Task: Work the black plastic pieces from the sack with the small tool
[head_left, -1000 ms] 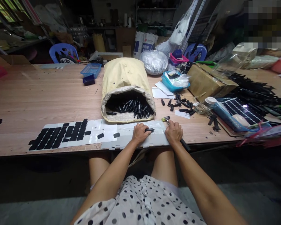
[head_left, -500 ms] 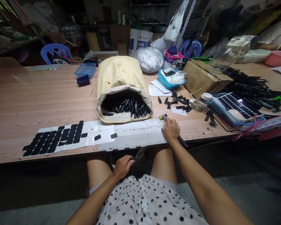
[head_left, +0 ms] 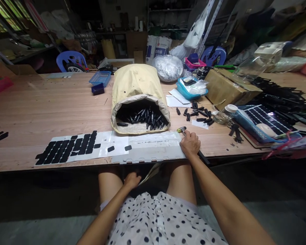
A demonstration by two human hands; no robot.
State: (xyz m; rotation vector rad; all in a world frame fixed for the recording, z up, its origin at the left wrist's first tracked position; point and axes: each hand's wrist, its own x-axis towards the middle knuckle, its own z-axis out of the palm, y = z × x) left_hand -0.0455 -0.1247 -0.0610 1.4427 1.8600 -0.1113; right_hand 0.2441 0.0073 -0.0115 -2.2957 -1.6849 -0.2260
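My right hand is closed round the handle of a small hammer with a yellow end, resting on the table at the right end of a grey board. The dark end of the handle sticks out behind the wrist. Below the table edge, over my lap, my left hand is beside a pale strip of cloth or sack; its fingers are mostly hidden. Behind the board a yellow sack lies with its mouth towards me, full of black tapered parts.
A white sheet with black rounded stickers lies at the left. Loose black parts, a cardboard box, a blue basin and a tray stand at the right. Blue baskets sit behind the sack.
My left hand has moved down and slightly left, under the table edge; the dark piece seen in it before is out of sight. The right hand still grips the hammer. The view has shifted left.
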